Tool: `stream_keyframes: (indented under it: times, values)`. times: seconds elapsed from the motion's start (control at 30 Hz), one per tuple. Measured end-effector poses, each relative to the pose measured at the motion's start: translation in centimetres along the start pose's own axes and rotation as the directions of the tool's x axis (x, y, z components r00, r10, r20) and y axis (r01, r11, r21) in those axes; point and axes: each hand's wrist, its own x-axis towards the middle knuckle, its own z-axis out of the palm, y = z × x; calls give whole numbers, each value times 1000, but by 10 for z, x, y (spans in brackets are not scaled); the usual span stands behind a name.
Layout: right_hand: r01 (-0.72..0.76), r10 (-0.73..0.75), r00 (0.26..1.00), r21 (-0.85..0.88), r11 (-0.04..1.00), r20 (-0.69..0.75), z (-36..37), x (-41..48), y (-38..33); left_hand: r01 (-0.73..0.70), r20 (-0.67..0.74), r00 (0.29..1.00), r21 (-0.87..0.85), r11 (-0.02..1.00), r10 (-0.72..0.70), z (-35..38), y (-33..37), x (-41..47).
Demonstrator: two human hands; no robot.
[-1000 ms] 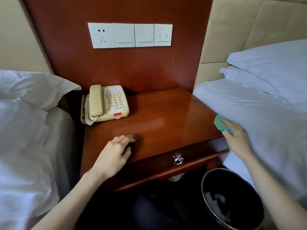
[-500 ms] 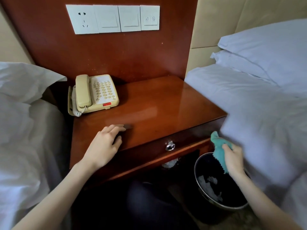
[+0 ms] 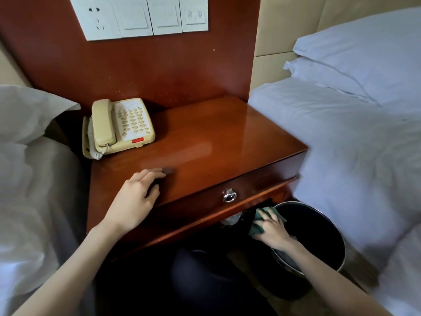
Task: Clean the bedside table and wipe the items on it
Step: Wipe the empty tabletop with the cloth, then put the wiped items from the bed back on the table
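A glossy reddish-brown bedside table (image 3: 216, 137) stands between two beds. On its back left corner lies a cream corded telephone (image 3: 119, 127). My left hand (image 3: 134, 199) rests on the front left of the tabletop with fingers relaxed, fingertips reaching toward a small dark reflection. My right hand (image 3: 272, 229) grips a crumpled green cloth (image 3: 257, 224) low down, under the table's front right corner, over the rim of a black waste bin (image 3: 330, 226). The cloth is partly hidden by my fingers.
White bedding (image 3: 364, 144) and pillows press against the table's right side; another bed (image 3: 29, 156) lies on the left. A drawer with a metal ring pull (image 3: 229, 196) faces me. A white socket and switch panel (image 3: 141, 17) sits on the wooden wall panel.
My right hand carried the green cloth from the table's right edge down to the bin, under the front corner. The left hand stayed put. The view tilted downward.
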Motion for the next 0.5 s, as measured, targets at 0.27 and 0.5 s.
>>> stream_keyframes:
  times: [0.27,0.5]
  values:
    - [-28,12,994,146,989,109,-29,-3,-3,33,8,999,-63,997,-32,-3,-1,2]
    - [35,-63,994,287,957,88,-76,-23,-17,35,29,999,-97,995,-33,-7,0,2]
